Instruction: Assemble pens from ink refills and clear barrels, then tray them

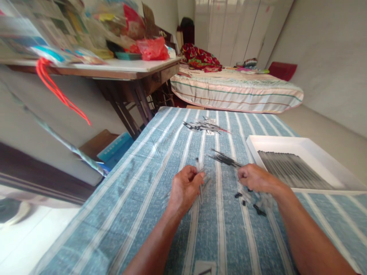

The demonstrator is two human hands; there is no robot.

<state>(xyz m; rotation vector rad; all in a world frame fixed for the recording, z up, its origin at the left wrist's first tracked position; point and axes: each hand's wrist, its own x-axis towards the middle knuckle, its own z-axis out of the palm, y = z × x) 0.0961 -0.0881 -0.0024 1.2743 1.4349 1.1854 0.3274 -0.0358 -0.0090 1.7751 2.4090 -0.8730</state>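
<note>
My left hand is closed, thumb against fingers, around a clear pen barrel with a dark tip, held nearly upright above the cloth. Blurred clear tubes lie just right of that hand. My right hand has its fingers curled together; whatever they pinch is hidden. Beyond its fingertips lies a bundle of thin black pen refills. Below the right hand are small black caps and clear plastic pieces, partly covered by the wrist.
A white box holding a row of dark pens sits at right on the striped tablecloth. Farther back lies a pile of thin refills. A cluttered desk stands left, a bed behind.
</note>
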